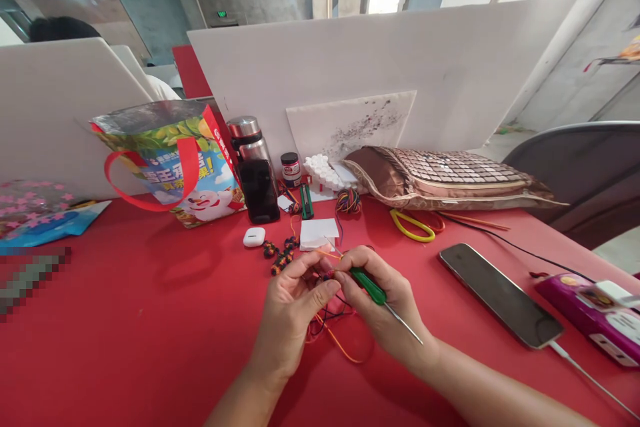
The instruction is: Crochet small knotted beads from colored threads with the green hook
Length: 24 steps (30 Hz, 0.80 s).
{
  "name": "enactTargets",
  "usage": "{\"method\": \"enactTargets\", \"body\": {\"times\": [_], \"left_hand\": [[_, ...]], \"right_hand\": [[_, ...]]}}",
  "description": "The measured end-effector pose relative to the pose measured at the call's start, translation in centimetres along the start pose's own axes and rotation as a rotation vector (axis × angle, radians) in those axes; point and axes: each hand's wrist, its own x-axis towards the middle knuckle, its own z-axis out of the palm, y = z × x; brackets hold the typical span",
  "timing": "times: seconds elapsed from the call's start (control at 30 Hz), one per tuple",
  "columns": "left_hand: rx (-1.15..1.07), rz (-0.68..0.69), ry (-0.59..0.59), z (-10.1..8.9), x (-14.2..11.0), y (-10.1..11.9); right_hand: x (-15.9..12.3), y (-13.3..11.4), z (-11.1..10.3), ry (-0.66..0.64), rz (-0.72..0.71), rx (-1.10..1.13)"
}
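My left hand point(295, 300) is closed, thumb and fingers pinching a small piece of knotted multicoloured cord point(327, 275). Against it my right hand point(387, 293) is curled around a green-handled crochet hook point(369, 285). Thin metal shafts stick out from both ends of the handle; the far one points past my fingertips. Loose orange and dark cord point(340, 345) hangs below my hands onto the red table. Beyond my left hand lie dark knotted cord pieces point(283, 257) with orange flecks. My fingers hide part of the cord being gripped.
Behind my hands are a white paper block point(319, 233), an earbud case point(254, 237), a green cutter point(307, 202), a cord ball point(349, 201) and an upright phone point(259, 192). Yellow-handled scissors point(413, 227), a charging phone point(500, 293) and a purple power strip point(590, 313) lie to the right.
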Motion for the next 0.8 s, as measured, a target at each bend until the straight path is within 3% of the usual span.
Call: {"method": "enactTargets", "body": {"times": [0.17, 0.37, 0.8], "left_hand": [[-0.128, -0.069, 0.104, 1.3, 0.0, 0.3], [-0.185, -0.146, 0.131, 1.3, -0.4, 1.0], [-0.045, -0.041, 0.135, 1.0, -0.6, 0.3]], "right_hand": [[0.0, -0.2, 0.2, 0.02, -0.035, -0.017], [-0.2, 0.1, 0.2, 0.013, -0.088, -0.095], [-0.5, 0.5, 0.3, 0.002, 0.056, -0.061]]}}
